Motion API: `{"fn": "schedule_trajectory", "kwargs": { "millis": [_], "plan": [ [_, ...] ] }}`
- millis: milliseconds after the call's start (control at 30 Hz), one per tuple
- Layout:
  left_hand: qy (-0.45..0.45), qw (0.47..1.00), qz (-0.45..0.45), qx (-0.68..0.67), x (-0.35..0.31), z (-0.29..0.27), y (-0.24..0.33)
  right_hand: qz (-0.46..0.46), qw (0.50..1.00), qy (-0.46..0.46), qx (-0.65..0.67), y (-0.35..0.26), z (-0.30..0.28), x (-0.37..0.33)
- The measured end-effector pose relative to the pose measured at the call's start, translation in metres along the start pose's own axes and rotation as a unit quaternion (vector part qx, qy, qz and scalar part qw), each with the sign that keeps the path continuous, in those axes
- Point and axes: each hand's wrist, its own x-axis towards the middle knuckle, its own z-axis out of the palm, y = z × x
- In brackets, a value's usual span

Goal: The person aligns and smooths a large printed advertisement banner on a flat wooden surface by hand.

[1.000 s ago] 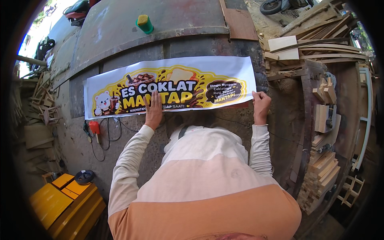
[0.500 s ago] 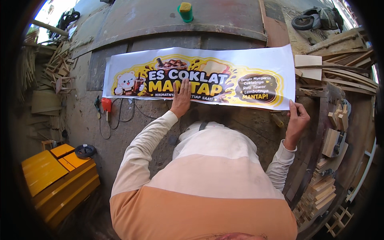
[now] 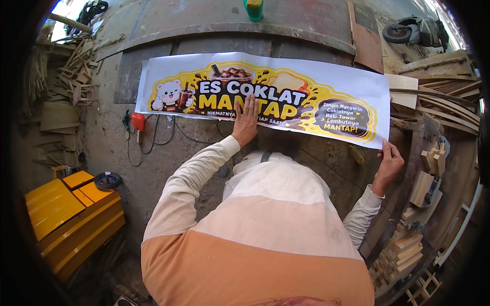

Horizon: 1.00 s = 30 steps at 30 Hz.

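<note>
A long printed banner [image 3: 344, 81] stretches across in front of me, white with a yellow-edged design of a cartoon bear, an iced drink, bread and big lettering. My left hand [image 3: 246, 124] lies flat on its lower middle, fingers straight and over part of the print. At the lower right corner my right hand [image 3: 390, 164] pinches the banner's edge between thumb and fingers. The right end dips lower than the left. What supports the banner underneath is hidden.
A large dark panel [image 3: 204, 34] lies beyond the banner, with a green cup [image 3: 253, 11] on it. Cut wood [image 3: 406, 250] is stacked to my right. A yellow-orange box [image 3: 84, 224] stands at the left, near a red tool [image 3: 138, 121] and cables. A motorcycle [image 3: 416, 33] stands far right.
The whole view has turned slightly clockwise, so the banner's right end sits lower in the picture. Both hands keep their places on the banner.
</note>
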Motion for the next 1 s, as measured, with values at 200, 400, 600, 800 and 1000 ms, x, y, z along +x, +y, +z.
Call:
{"fn": "schedule_trajectory", "kwargs": {
  "millis": [200, 400, 600, 800, 1000],
  "plan": [
    [0.027, 0.995, 0.021, -0.089, 0.003, 0.003, 0.011, 0.025, 0.999, -0.006, -0.038, 0.016, -0.003, -0.001],
    [0.026, 0.994, 0.032, -0.098, 0.004, 0.006, 0.023, 0.05, 0.998, 0.003, -0.045, 0.038, -0.009, 0.006],
    [0.026, 0.987, 0.051, -0.149, 0.008, 0.009, 0.045, 0.065, 0.997, -0.016, -0.025, 0.072, -0.013, 0.015],
    [0.032, 0.985, 0.072, -0.153, 0.012, 0.009, 0.067, 0.078, 0.997, -0.02, 0.002, 0.113, -0.007, 0.023],
    [0.023, 0.983, 0.088, -0.162, 0.016, 0.011, 0.083, 0.075, 0.997, -0.034, 0.004, 0.15, 0.0, 0.03]
  ]
}}
